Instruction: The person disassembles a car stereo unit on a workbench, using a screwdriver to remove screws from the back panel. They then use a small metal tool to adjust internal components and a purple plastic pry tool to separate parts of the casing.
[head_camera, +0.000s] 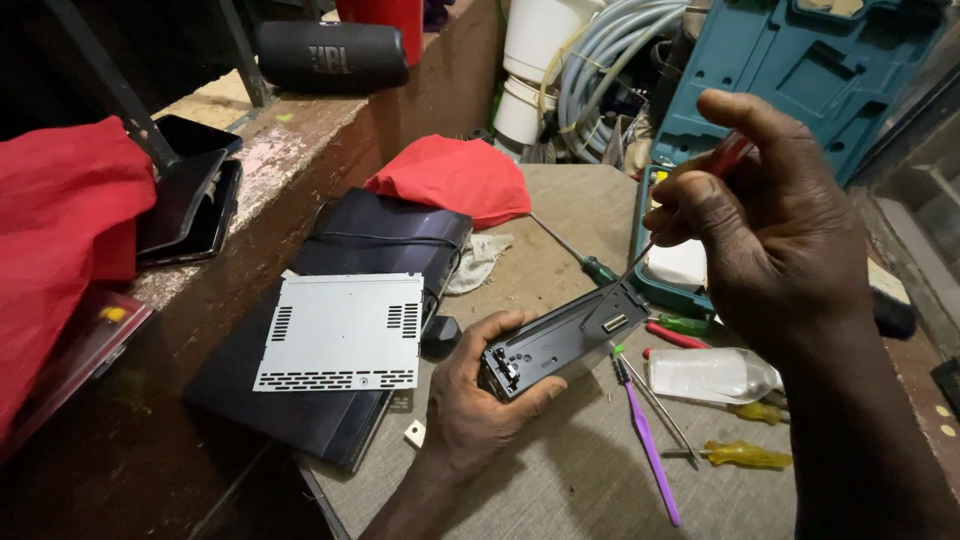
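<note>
Right, biggest first: grey bench (560, 470) under both hands. Left of the left hand, a flat black rectangular device housing (370, 250) lies on the bench, with a loose grey perforated sheet-metal cover (340, 332) on top of it. Beyond that, a crumpled red cloth (455, 178). Behind the right hand, an open teal plastic tool case (800, 60).

Left hand (470, 400) is closed around the near end of a long black plastic faceplate module (560, 340), held just above the bench. Its long axis runs from the left hand up and right toward the right hand, open back side facing up.

Right hand (770, 230) is pinched narrow on a thin red-handled screwdriver (690, 200). The shaft slants down-left, and the tip sits at the module's far end, touching or just above it; can't tell which. So the right hand works the far end and the left steadies the near end.

Just right of the left hand, under the right forearm: a clear plastic bottle (710, 375) on its side, a purple-handled toothbrush (650, 440), yellow-handled screwdrivers (745, 455), and a green-handled screwdriver (590, 262).
</note>
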